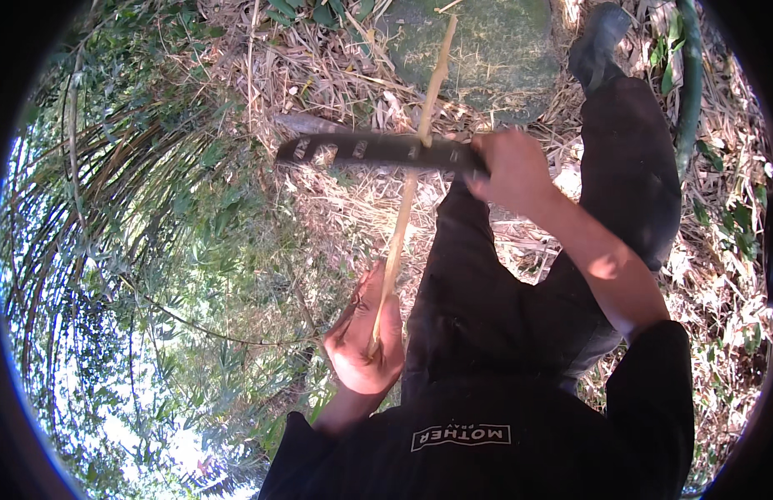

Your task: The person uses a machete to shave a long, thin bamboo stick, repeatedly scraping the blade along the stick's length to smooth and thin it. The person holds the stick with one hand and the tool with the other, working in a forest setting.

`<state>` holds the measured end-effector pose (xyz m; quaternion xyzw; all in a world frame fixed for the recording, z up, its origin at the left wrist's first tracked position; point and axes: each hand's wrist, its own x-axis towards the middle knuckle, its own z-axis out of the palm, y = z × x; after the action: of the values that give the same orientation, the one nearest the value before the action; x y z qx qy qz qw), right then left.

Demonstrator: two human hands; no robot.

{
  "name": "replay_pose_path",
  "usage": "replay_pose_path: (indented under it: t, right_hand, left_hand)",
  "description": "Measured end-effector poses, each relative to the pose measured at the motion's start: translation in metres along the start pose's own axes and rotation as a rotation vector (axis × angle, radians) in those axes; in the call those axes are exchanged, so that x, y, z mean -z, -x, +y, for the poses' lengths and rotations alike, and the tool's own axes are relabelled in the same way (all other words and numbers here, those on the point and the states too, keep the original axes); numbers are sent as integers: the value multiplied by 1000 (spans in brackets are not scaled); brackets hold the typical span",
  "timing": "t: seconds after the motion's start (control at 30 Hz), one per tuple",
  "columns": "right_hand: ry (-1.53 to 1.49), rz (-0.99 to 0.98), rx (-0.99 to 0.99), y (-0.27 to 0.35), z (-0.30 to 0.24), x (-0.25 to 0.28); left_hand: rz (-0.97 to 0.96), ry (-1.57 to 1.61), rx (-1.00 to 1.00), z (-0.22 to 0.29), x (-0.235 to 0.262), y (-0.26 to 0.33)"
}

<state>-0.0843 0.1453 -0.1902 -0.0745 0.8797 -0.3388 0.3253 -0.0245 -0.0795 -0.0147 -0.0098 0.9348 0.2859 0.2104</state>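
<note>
My left hand (366, 337) is closed around the lower end of a thin, pale yellow-brown stick (400, 218). The stick slants up and away from me, its far end over a flat greenish stone (495, 62). In my right hand (513, 171) is the handle end of a machete (353, 150), whose broad dark blade has light marks and a rounded tip pointing left. The blade lies across the stick around its middle. Whether it cuts in or only passes over, I cannot tell. The handle is mostly hidden by my fingers.
Dry leaves and stalks (320, 75) cover the ground. Dense green and brown foliage (153, 217) fills the left side. My dark-trousered leg (628, 158) with a dark boot (599, 46) reaches forward at right, beside a thick green stem (689, 83).
</note>
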Motion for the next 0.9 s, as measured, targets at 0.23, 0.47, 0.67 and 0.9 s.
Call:
replay_pose_path:
  t: [0.23, 0.47, 0.67, 0.9]
  right_hand:
    - [50, 51, 53, 7, -7, -6]
    - [39, -75, -298, -43, 23, 6]
    - [151, -45, 72, -16, 8, -4]
    - [76, -45, -375, -64, 58, 13]
  left_hand:
    - [9, 39, -56, -13, -6, 0]
    - [-62, 45, 123, -16, -4, 12]
    - [-25, 18, -66, -12, -10, 6]
    - [44, -42, -245, -18, -18, 8]
